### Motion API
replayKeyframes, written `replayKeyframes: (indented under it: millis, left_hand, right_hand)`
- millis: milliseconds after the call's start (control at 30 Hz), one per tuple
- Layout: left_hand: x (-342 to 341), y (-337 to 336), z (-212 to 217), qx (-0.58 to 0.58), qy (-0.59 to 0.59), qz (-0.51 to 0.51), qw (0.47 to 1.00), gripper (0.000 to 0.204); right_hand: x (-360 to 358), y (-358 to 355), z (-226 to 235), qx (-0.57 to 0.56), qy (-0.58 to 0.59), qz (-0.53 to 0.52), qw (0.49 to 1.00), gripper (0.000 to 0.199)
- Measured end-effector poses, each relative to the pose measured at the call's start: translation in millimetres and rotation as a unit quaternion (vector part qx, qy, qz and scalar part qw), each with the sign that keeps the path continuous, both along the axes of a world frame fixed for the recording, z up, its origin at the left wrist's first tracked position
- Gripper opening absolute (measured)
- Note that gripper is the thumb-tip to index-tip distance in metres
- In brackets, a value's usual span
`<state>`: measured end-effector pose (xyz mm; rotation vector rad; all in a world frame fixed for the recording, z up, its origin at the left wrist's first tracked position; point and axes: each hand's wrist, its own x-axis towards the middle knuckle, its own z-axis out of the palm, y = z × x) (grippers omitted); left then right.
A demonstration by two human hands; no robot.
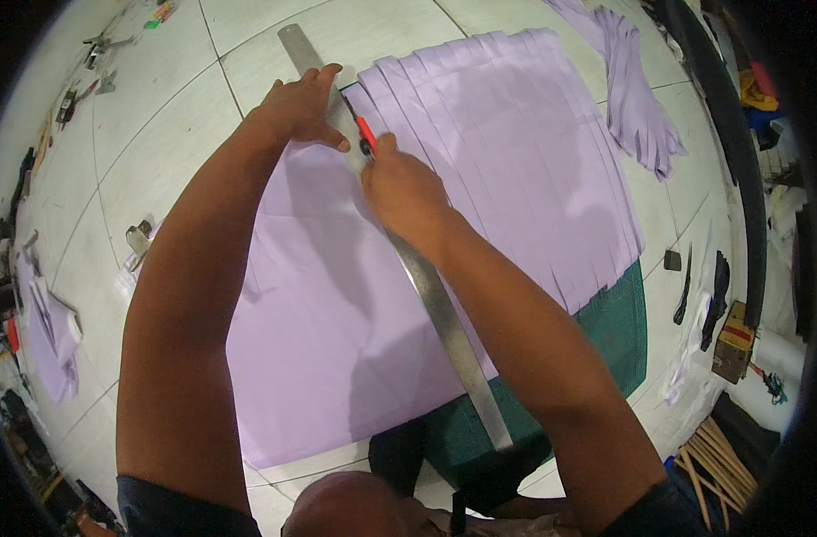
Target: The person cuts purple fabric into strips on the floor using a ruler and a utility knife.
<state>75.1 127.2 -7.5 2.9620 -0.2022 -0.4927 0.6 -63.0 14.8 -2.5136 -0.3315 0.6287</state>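
A long metal ruler [440, 313] lies slantwise across lilac fabric [328, 331]. My left hand [303, 109] presses on the ruler's far part, its thumb and fingers spread apart. Gripped in my right hand [406, 191] is a red utility knife [365, 132]; its tip is beside the ruler's right edge, close to the fabric's far edge. To the right of the ruler the fabric is cut into long strips [516, 161] lying side by side, some overlapping. A green cutting mat [616, 327] shows under the fabric at the right and near side.
Loose lilac strips [630, 98] lie at the far right on the white tiled floor [166, 98]. A folded lilac piece [50, 331] is at the left. Small dark items, a box [735, 345] and wooden sticks [717, 461] stand along the right side. Tools line the left rim.
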Motion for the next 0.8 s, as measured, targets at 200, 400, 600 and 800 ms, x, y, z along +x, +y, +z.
replayKeyframes:
  millis: [200,400,600,800]
  left_hand:
    - [2.2,1.8,-1.5,-0.002,-0.009,-0.004,1.000,0.124]
    - [2.5,5.7,-4.1,0.005,-0.001,0.000,1.000,0.125]
    - [6.9,3.4,-10.9,0.027,-0.015,-0.019,0.999,0.123]
    - [12.2,-5.1,-7.0,0.063,0.013,-0.023,0.998,0.124]
  right_hand:
    - [22.4,19.4,-8.2,0.013,-0.021,-0.002,1.000,0.024]
    - [28.1,18.9,-9.0,-0.011,-0.021,0.023,0.999,0.025]
    - [45.2,23.0,22.3,-0.042,0.038,0.044,0.997,0.028]
    - [4.5,-27.2,18.8,-0.088,0.102,0.050,0.990,0.032]
